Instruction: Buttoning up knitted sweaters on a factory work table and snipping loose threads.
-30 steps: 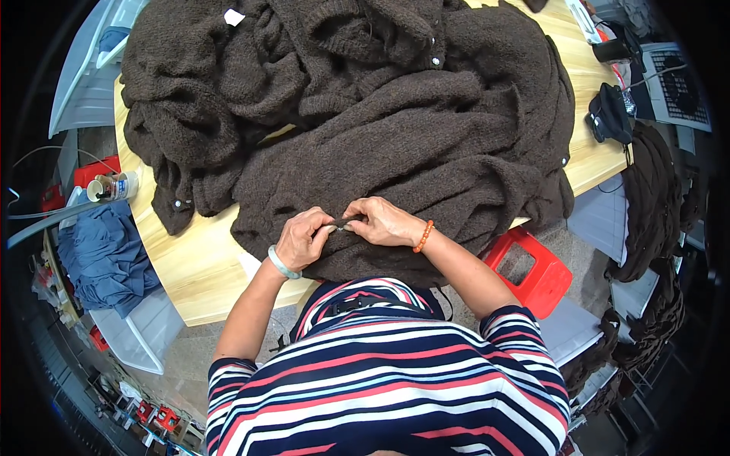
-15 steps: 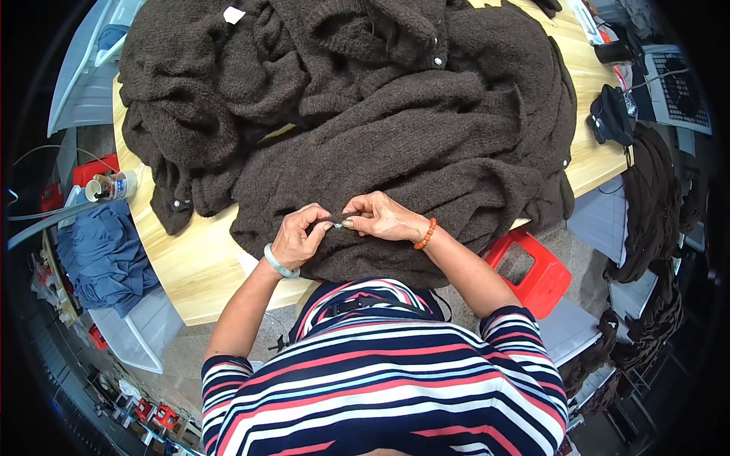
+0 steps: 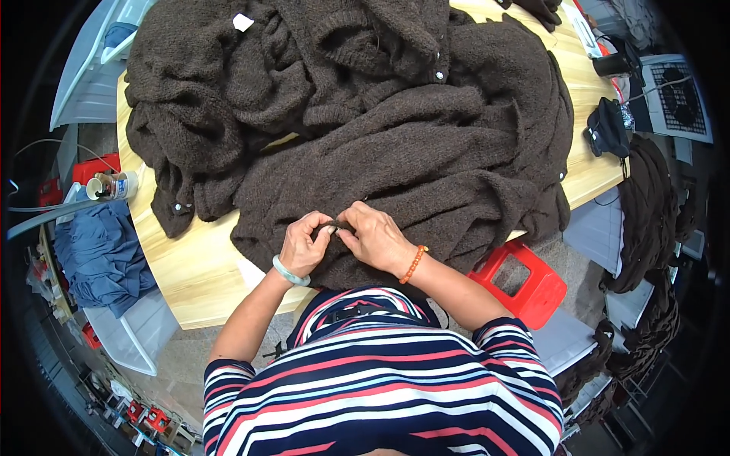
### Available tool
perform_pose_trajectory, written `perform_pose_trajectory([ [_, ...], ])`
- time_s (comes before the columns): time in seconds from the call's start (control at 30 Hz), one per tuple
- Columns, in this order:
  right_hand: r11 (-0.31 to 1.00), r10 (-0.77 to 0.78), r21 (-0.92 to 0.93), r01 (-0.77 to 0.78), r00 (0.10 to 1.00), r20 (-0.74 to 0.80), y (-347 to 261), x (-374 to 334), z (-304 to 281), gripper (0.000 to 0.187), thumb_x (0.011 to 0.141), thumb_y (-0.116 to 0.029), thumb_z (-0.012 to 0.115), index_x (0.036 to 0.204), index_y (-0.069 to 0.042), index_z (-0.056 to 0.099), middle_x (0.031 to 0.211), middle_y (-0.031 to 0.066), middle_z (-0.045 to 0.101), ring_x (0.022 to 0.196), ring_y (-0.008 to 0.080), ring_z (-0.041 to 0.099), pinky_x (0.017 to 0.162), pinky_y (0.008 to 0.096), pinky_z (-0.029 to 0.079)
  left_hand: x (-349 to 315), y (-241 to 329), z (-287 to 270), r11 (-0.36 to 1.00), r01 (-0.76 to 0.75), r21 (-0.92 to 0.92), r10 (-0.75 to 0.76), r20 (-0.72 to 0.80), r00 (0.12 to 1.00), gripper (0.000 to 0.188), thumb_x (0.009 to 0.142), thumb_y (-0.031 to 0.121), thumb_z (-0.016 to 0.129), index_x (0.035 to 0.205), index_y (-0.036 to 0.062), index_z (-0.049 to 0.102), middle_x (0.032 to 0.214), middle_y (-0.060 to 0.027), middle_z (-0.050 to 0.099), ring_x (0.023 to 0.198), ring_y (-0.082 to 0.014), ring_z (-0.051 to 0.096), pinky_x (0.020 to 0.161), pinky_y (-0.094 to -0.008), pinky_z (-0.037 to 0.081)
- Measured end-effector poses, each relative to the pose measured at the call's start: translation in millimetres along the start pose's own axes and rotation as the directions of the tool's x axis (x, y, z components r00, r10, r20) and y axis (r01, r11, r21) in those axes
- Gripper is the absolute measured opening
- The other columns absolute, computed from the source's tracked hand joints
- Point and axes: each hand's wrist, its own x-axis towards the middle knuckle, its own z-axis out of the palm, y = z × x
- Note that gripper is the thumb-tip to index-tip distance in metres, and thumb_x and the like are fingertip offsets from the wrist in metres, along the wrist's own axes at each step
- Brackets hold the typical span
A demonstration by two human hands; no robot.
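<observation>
Top (image 3: 380,380): navy, horizontal stripes in white, coral-red and light blue, white ones widest, some bending at an angle near the right side; short sleeves (image 3: 518,357), same stripes, forearms bare below; black strap (image 3: 351,312) with buckle-like piece across the striped front at the waist, detail too small; thin black cord (image 3: 276,350) at left side; left hand (image 3: 306,245) bare, smooth pale green bangle (image 3: 291,274) at wrist; right hand (image 3: 378,240) bare, round-bead orange bracelet (image 3: 413,265) at wrist.
</observation>
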Motion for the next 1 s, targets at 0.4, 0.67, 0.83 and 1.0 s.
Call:
perform_pose_trajectory([
  [0.4, 0.993, 0.013, 0.12, -0.013, 1.0, 0.0, 19, 7, 10, 0.021, 0.075, -0.008, 0.069, 0.089, 0.006, 0.064, 0.086, 0.0189, 0.063, 0.071, 0.0302, 0.065, 0.065, 0.0355, 0.053, 5, -15, 6, 0.987, 0.131, -0.098, -0.139, -0.081, 0.987, 0.007, 0.085, 0.003, 0.057, 0.089, -0.0016, 0.062, 0.08, -0.0005, 0.062, 0.072, -0.0057, 0.053, 0.063, -0.0241, 0.044],
  [0.67, 0.752, 0.318, 0.577, -0.319, 0.942, 0.107, 29, 0, 25, 0.03, 0.075, -0.015, 0.076, 0.091, 0.006, 0.063, 0.077, 0.0093, 0.064, 0.061, 0.0092, 0.06, 0.056, 0.0261, 0.049, 9, -14, -3, 0.981, 0.107, -0.163, -0.104, 0.03, 0.994, 0.006, 0.086, 0.003, 0.059, 0.089, -0.0011, 0.062, 0.079, 0.0011, 0.06, 0.075, -0.0041, 0.051, 0.068, -0.0207, 0.043],
  [0.83, 0.823, 0.264, 0.486, -0.295, 0.955, 0.132, 26, -2, 15, 0.03, 0.078, -0.016, 0.074, 0.101, 0.003, 0.066, 0.079, 0.0045, 0.064, 0.06, 0.0055, 0.056, 0.055, 0.0241, 0.047, 0, -9, -4, 1.0, 0.018, -0.017, -0.017, 0.061, 0.998, 0.006, 0.085, 0.001, 0.058, 0.089, -0.0019, 0.058, 0.08, -0.0017, 0.057, 0.077, -0.0066, 0.051, 0.07, -0.0228, 0.044],
  [1.0, 0.877, 0.162, 0.441, -0.189, 0.982, 0.098, 23, -18, 10, 0.02, 0.082, -0.016, 0.071, 0.091, 0.001, 0.068, 0.074, 0.0045, 0.065, 0.057, 0.0068, 0.051, 0.054, 0.0225, 0.045, -15, 13, -13, 0.999, 0.046, -0.027, -0.04, 0.197, 0.98, 0.011, 0.082, 0.005, 0.064, 0.09, -0.0013, 0.059, 0.085, -0.0023, 0.061, 0.082, -0.0074, 0.054, 0.075, -0.0225, 0.044],
])
